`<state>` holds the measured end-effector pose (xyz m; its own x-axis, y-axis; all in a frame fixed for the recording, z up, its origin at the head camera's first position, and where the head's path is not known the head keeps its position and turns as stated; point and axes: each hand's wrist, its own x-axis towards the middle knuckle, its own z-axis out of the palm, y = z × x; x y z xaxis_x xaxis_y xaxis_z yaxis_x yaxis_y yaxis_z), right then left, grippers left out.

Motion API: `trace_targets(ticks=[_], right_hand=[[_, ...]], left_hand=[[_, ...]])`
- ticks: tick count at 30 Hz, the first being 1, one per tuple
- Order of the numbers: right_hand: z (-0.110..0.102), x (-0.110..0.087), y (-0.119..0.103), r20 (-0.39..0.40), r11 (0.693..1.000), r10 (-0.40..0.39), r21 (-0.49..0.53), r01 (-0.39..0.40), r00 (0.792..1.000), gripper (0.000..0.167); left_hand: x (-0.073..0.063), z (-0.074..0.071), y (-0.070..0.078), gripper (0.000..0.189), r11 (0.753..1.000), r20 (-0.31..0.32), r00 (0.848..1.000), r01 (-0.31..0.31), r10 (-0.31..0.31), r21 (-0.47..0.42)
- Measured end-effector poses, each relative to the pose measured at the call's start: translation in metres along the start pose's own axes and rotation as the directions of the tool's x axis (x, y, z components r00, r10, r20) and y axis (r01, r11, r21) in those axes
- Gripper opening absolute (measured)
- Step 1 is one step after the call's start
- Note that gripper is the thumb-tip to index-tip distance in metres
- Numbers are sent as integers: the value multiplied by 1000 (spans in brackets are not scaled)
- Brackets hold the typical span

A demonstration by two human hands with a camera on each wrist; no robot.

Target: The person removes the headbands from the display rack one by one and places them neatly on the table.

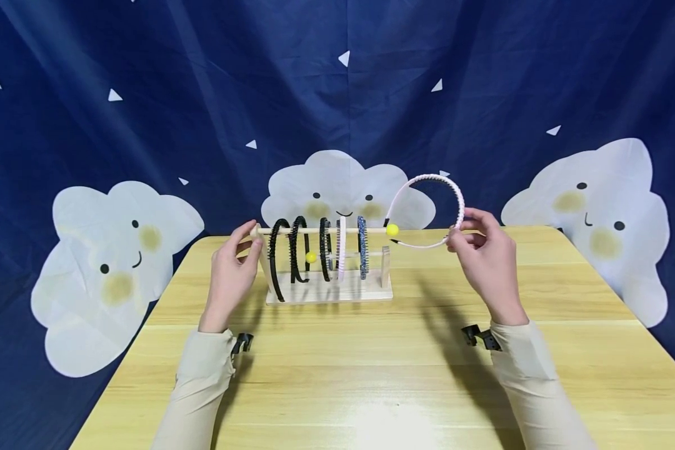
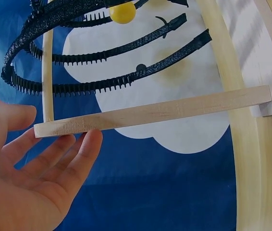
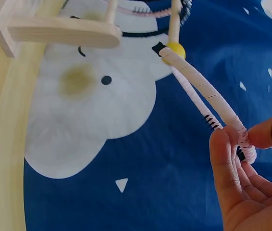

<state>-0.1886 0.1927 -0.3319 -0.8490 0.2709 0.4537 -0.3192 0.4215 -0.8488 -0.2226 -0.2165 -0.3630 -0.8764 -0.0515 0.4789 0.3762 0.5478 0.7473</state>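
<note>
My right hand (image 1: 489, 262) pinches a pale pink wrapped headband (image 1: 460, 203) at its curve, between thumb and fingers. Its two dark tips lie close above and below the yellow ball (image 1: 392, 230) that caps the stand's upper rod; contact cannot be told. At the other end, my left hand (image 1: 233, 269) grips the top of the upright (image 2: 150, 108) of a wooden headband stand (image 1: 337, 292). From the upper rod hang black toothed headbands (image 1: 275, 256), a dark patterned one (image 1: 324, 253), a white one (image 1: 342, 250) and a blue speckled one (image 1: 362, 250).
A shorter lower rod ends in another yellow ball (image 1: 311, 257), beside a short right post (image 1: 385, 265). The stand rests on a light wood table (image 1: 326, 362). Behind the table hangs a dark blue curtain (image 1: 292, 81) with cloud faces.
</note>
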Motion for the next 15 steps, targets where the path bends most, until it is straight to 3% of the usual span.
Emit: trace_targets(ticks=[10,12,15], right_hand=[[-22,13,7,-66,988,95,130,-85,993,35],[-27,16,10,-81,973,127,203,-109,989,34],[-35,21,15,-98,924,187,354,-142,977,31]], left_hand=[[0,0,-2,43,1000,-6,1000,-3,3,1],[0,0,-2,43,1000,-6,1000,-4,4,-1],[0,0,-1,43,1000,-7,1000,-8,8,-2]])
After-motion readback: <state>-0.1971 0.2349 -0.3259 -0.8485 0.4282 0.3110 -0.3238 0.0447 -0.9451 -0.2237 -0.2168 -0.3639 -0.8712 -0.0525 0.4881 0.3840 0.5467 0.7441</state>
